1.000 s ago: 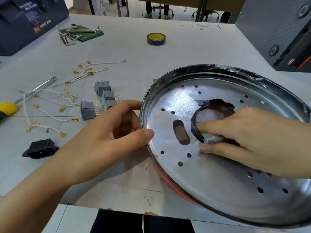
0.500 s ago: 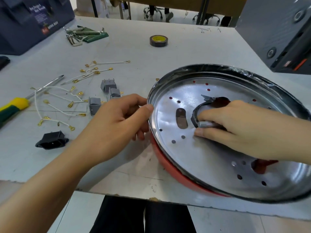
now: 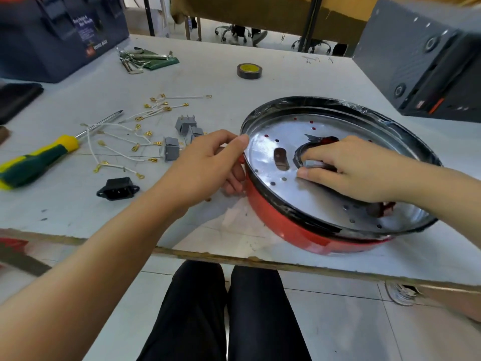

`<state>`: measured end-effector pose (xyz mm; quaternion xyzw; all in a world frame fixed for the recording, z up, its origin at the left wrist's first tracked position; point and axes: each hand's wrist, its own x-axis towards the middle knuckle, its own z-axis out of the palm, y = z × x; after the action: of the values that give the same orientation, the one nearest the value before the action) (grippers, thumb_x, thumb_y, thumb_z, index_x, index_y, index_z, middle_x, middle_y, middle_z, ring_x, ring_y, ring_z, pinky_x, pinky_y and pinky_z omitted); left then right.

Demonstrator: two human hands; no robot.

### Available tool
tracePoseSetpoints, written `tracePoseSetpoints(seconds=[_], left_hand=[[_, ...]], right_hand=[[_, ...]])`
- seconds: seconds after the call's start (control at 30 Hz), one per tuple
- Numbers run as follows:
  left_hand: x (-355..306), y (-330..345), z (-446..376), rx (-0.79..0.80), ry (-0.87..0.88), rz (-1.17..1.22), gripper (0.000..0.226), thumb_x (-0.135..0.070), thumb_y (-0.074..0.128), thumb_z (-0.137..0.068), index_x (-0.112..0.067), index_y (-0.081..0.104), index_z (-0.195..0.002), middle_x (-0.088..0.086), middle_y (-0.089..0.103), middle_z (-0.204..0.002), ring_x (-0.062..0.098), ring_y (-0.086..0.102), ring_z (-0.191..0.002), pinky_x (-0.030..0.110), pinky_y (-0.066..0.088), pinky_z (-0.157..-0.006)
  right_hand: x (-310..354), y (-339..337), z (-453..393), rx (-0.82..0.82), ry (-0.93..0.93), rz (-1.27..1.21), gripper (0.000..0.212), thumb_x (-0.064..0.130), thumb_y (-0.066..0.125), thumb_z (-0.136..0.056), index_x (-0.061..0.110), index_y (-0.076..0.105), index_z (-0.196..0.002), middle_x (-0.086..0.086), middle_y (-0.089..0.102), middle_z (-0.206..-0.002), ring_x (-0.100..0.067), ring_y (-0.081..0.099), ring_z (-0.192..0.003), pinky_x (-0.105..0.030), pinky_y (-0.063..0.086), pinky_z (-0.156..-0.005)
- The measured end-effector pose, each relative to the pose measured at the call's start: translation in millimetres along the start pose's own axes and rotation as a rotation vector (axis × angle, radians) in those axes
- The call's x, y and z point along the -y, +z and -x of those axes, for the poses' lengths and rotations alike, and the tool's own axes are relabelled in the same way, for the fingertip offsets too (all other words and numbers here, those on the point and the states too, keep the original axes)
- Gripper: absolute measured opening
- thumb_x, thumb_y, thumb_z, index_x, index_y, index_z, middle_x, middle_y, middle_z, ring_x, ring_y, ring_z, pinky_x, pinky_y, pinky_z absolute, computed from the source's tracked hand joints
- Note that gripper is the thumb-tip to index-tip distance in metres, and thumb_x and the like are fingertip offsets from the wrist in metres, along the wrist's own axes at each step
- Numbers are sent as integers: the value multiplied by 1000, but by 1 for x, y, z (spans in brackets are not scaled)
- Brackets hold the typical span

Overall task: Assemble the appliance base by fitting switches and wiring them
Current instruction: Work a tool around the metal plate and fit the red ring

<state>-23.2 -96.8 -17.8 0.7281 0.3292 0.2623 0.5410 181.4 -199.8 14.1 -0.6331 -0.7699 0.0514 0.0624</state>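
The round appliance base [image 3: 291, 225], red outside with a shiny perforated metal plate inside, lies tilted near the table's front edge. My left hand [image 3: 208, 165] grips its left rim, thumb on top and fingers under the red wall. My right hand [image 3: 348, 170] reaches into the plate and pinches a small grey switch [image 3: 313, 164] beside a black-edged opening [image 3: 299, 155]. Loose grey switches [image 3: 171, 148] and white wires with gold terminals [image 3: 122, 149] lie left of the base. A black power socket [image 3: 118, 189] sits nearer the front edge.
A yellow-green screwdriver [image 3: 33, 160] lies at the far left. A roll of tape [image 3: 249, 71] and a green tool pouch [image 3: 148, 59] sit further back. A dark toolbox [image 3: 59, 32] stands back left, a grey box [image 3: 421, 58] back right. My legs show below the table edge [image 3: 234, 259].
The view pulled back and the base now sits lower against the table. My left thumb moved from inside the plate onto the rim. My right hand keeps the grey switch at the opening.
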Motion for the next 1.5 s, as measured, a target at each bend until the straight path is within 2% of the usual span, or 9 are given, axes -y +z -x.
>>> tracePoseSetpoints(seconds=[0.2,0.37,0.63,0.93,1.03,1.13,1.27,1.4,1.5], left_hand=[[1,6,2,-2,-40,37,26,-41,44,-96,-17,55,-101,2,62,-62,19,66,-59,29,54,-54],[4,10,4,-25,-29,24,30,-41,51,-91,-19,54,-111,4,64,-71,17,67,-60,26,54,-57],[7,12,5,-53,-36,48,25,-38,47,-93,-20,55,-108,6,65,-76,17,66,-60,24,55,-58],[6,14,3,-63,-58,18,38,-44,44,-94,-18,51,-121,2,64,-82,10,64,-57,21,53,-56],[6,14,4,-67,-64,13,39,-44,44,-94,-16,53,-120,3,65,-85,11,64,-58,22,53,-57],[5,15,5,-66,-68,14,34,-44,44,-94,-18,56,-113,5,64,-92,11,63,-58,20,53,-56],[1,12,7,-71,-88,-28,31,-46,43,-94,-23,59,-107,3,64,-90,8,64,-56,15,50,-52],[-3,9,6,-77,-100,-8,37,-51,45,-92,-25,61,-112,-1,67,-99,12,66,-67,35,57,-77],[-3,9,6,-91,-144,28,35,-48,48,-91,-22,63,-108,4,71,-92,19,65,-72,44,51,-82]], right_hand=[[1,4,2,-39,15,137,31,56,27,-87,35,31,-64,14,38,-52,1,36,-49,-17,22,-49],[0,6,1,-30,19,144,31,49,34,-93,37,31,-65,15,36,-55,2,33,-51,-16,21,-50],[0,9,-2,-9,36,109,31,50,34,-94,40,29,-66,19,35,-61,4,34,-57,-21,24,-52],[-3,7,-6,17,74,10,36,52,33,-91,28,42,-66,8,48,-59,-3,44,-54,-25,29,-55],[-2,4,-5,24,87,-10,36,48,38,-95,28,44,-66,7,49,-58,-3,45,-53,-21,27,-54],[0,0,-3,23,95,42,35,49,40,-94,23,54,-75,9,50,-60,-5,45,-56,-26,29,-58],[0,-12,3,-143,133,123,43,50,45,-91,13,60,-76,0,55,-62,-18,50,-60,-35,40,-59],[-18,-21,13,-386,285,156,33,43,53,-90,12,63,-85,-5,57,-82,-26,54,-78,-33,39,-64],[-34,-19,22,-410,478,208,36,42,57,-89,14,62,-112,-11,52,-108,-33,53,-96,-34,38,-73]])
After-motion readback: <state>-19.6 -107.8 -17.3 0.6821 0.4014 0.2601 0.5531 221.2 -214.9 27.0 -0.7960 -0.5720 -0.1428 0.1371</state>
